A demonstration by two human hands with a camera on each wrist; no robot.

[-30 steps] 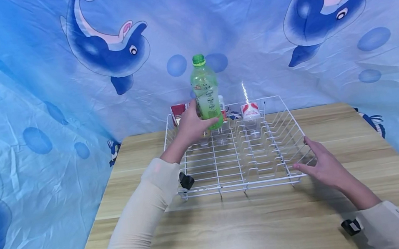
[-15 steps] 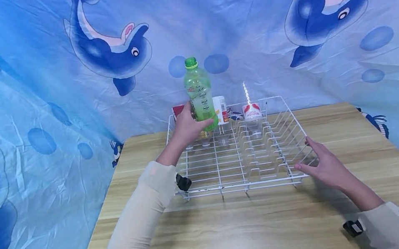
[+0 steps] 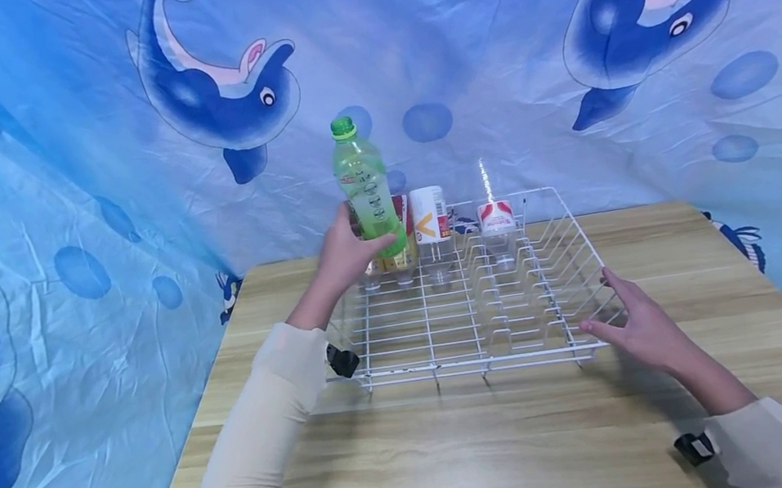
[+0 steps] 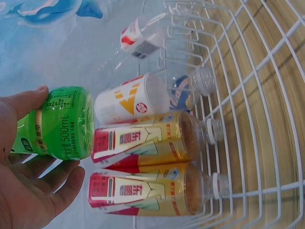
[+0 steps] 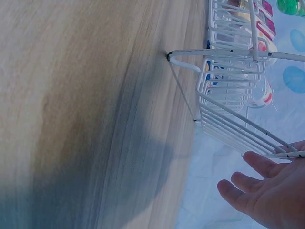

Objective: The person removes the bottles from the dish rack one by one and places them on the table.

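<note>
My left hand [image 3: 346,254] grips a green bottle [image 3: 361,174] low on its body, tilted a little, its neck up. In the left wrist view the thumb lies along one side of the bottle's base, above two neck-down bottles with red and yellow labels [image 4: 143,188]. Beside them stands a bottle with a white label and orange mark [image 3: 429,216], neck down too. My right hand [image 3: 643,330] holds the front right corner of a white wire dish rack [image 3: 452,366], thumb on the inner side. Its other fingers extend outside the rim in the right wrist view.
Farther right in the rack is a clear neck-down bottle with a red and white label [image 3: 496,218]. Rows of wire prongs [image 3: 545,289] fill the rack's right part. It stands on a wooden table [image 3: 477,447] before a blue dolphin-print curtain [image 3: 453,38].
My left hand has moved left with the green bottle, which leans more. The white-labelled bottle and one red-and-yellow bottle behind it have come into view. The right hand keeps its place on the rack.
</note>
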